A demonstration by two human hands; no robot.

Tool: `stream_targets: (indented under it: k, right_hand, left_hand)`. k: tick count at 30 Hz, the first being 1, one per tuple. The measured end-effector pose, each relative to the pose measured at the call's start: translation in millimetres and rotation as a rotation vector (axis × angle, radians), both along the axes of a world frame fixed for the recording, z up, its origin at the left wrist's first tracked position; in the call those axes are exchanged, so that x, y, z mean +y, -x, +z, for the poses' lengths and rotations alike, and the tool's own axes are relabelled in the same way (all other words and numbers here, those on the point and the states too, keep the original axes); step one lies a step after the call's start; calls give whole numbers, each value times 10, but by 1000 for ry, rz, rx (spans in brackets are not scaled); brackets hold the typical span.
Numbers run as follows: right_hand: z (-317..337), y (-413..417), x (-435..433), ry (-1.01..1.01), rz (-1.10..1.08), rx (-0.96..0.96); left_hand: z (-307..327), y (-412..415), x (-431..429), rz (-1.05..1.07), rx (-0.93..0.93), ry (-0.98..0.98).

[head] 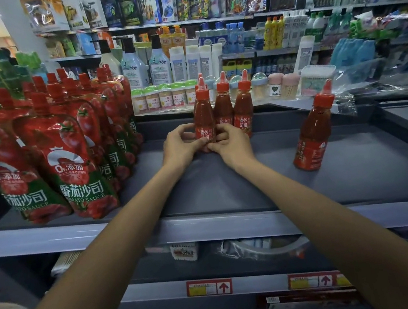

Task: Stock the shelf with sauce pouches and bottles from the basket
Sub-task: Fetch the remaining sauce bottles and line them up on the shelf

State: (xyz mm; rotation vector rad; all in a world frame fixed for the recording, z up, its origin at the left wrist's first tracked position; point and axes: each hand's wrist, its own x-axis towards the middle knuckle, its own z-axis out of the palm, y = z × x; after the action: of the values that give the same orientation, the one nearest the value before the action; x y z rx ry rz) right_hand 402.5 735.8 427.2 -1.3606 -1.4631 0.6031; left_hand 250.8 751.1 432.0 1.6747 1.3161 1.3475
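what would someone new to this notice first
The left hand and right hand grip the base of the front bottle in a cluster of red sauce bottles at the middle of the grey shelf. Rows of red tomato sauce pouches crowd its left end, and a lone bottle stands apart at the right.

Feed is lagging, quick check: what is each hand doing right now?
Left hand: grips the front sauce bottle low on its left side.
Right hand: pinches the same bottle near its base from the right.
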Motion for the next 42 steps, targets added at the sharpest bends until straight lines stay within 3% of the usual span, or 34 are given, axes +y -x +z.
stream_targets:
  k: [13,18,22,27,30,34,42]
  right_hand:
    - [3,14,-46,34,-10,-41]
    - [78,-85,-266,19,2,-158]
    - [210,-313,-652,6,15,-174]
    - [225,-718,-1277,-40,58,-174]
    - [175,-1036,-1564,-61,-67,-146]
    - [175,-1436,-1720,-68,-299,-190]
    - [193,-1705,-1486,152,-319,-245]
  left_hand:
    - [-60,-10,11,106,91,15]
    - [38,23,-97,207,245,147]
    - [157,-75,-428,165,332,90]
    - [247,-449,-874,-33,219,-29]
    - [319,-789,-988,-231,139,-14]
    - [400,-1242,-1000,-341,57,-1]
    - [438,-1746,-945,-540,32,67]
